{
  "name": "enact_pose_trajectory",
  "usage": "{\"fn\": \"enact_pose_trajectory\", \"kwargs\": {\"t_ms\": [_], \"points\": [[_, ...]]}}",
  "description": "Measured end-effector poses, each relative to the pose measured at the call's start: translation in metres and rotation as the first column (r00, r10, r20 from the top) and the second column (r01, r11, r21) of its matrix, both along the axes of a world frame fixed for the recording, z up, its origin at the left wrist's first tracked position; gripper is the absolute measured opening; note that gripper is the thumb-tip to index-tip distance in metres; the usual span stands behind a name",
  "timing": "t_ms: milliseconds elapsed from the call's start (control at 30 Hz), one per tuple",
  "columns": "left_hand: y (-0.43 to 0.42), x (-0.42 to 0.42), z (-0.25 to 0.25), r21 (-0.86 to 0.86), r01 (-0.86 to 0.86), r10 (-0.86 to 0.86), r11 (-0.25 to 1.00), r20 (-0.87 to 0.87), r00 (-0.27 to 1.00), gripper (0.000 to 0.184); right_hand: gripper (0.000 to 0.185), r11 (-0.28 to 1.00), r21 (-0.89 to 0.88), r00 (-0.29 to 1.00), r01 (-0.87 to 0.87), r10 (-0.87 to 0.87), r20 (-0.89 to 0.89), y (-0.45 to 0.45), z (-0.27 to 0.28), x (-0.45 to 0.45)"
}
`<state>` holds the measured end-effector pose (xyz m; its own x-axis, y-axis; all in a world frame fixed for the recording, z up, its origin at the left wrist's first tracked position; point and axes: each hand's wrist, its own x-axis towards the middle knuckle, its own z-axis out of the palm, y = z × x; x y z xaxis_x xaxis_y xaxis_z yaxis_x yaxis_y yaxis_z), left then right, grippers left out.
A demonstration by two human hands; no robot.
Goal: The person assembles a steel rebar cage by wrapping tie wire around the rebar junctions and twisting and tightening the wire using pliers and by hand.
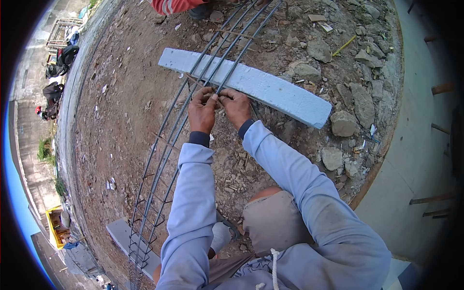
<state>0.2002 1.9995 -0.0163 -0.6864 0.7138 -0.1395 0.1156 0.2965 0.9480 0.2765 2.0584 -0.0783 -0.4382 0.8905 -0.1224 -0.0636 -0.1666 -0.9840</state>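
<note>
A long cage of thin steel reinforcing bars slants from the top of the view to the lower left, with cross ties along it. It rests across a pale blue-white block. Just below that block, my left hand and my right hand meet at the cage's right-hand bar. Both have closed fingers, with the fingertips pinched close together against the steel. Whatever small piece lies between them is hidden by the fingers.
A second block supports the cage at lower left. Broken stones litter the dirt on the right, beside a concrete edge with rods jutting out. Another person's red sleeve shows at the top. A yellow container stands far left.
</note>
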Motion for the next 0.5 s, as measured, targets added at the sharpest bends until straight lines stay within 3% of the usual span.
{"fn": "enact_pose_trajectory", "kwargs": {"t_ms": [100,200,300,433,500], "points": [[-0.001,-0.002,-0.006,0.034,-0.018,0.018,0.999,-0.009,1.000,0.020,0.017,0.999,-0.032,0.999,-0.032,0.032,0.023,0.000,0.005,0.001],[-0.001,-0.008,-0.007,0.032,0.008,-0.010,0.999,0.088,0.996,0.018,0.019,0.994,0.111,0.994,-0.010,-0.002,0.107,-0.001,0.006,0.002],[-0.001,-0.010,-0.007,0.028,-0.032,0.029,0.999,0.103,0.994,0.015,0.019,0.994,0.057,0.994,-0.092,0.088,0.066,0.004,0.015,0.010],[0.000,-0.008,-0.011,0.097,-0.024,0.022,0.995,0.023,0.999,0.014,0.022,0.972,0.195,0.967,-0.134,0.085,0.241,0.006,0.022,0.015],[-0.001,-0.007,-0.011,0.120,-0.024,0.018,0.993,0.050,0.999,0.014,0.023,0.977,0.144,0.962,-0.157,0.119,0.244,0.008,0.018,0.013]]}}
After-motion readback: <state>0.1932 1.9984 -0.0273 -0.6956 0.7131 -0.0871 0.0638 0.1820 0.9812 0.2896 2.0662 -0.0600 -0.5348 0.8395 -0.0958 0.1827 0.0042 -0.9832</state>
